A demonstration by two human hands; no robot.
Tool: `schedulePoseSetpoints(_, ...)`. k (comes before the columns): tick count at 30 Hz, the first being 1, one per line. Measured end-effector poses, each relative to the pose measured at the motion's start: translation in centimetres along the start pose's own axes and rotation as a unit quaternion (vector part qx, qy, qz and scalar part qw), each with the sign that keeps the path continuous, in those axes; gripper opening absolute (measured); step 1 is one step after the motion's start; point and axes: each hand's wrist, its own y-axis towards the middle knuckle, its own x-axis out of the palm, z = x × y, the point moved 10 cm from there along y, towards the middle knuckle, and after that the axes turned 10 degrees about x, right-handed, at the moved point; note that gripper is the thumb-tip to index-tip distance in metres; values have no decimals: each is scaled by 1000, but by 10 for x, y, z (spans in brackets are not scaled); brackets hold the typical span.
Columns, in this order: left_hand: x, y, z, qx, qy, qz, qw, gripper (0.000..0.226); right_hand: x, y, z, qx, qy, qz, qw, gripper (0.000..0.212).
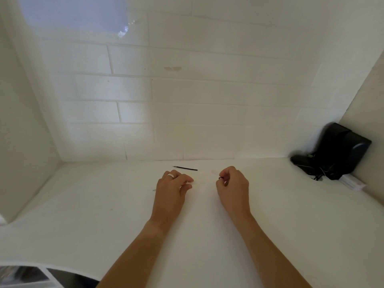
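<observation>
- Clear, almost colourless plastic seems to form the thin strip [192,183]. It is held over the middle of the white counter [104,204], toward the back edge, and is pinched by the curled fingers of the left hand [171,189].
- A tiny black piece [219,178] is clamped between the thumb and fingertips of the right hand [233,187].
- Both are judged light, slippery and easily bent. A fingertip pinch near the ends is advised.
- A thin black stick [185,168] is seen lying just behind the hands.
- What the strip and piece are cannot be made out. The black device [336,150] in the back right corner is blurred.
</observation>
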Motion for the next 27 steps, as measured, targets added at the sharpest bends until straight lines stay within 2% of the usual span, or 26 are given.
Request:
schedulePoseSetpoints(4, 2, -2, -3, -5, 2, -7, 1000, 23, 17, 7, 0, -7, -139, -36, 990, 14)
schedulePoseSetpoints(6, 2, -2, -5, -3, 8, -10, 1000, 23, 23, 10, -2, -18, -172, -52, 983, 14)
schedulePoseSetpoints(19, -1, -1, -2, -1, 5, -4, 1000, 22, 21, 12, 13, 17, -102, -59, 993, 20)
schedulePoseSetpoints(21, -3, -1, 1, 0, 15, -2, 1000, 22, 17, 7, 0, -21, -142, -29, 989, 23)
schedulePoseSetpoints(24, -6, -1, 3, 1, 37, 7, 999, 22, 13, -20, -40, -143, -158, 33, 977, 19)
schedulePoseSetpoints(27, -11, -2, 6, 0, 49, 17, 999, 23, 29, -42, -52, -173, -92, -8, 981, 14)
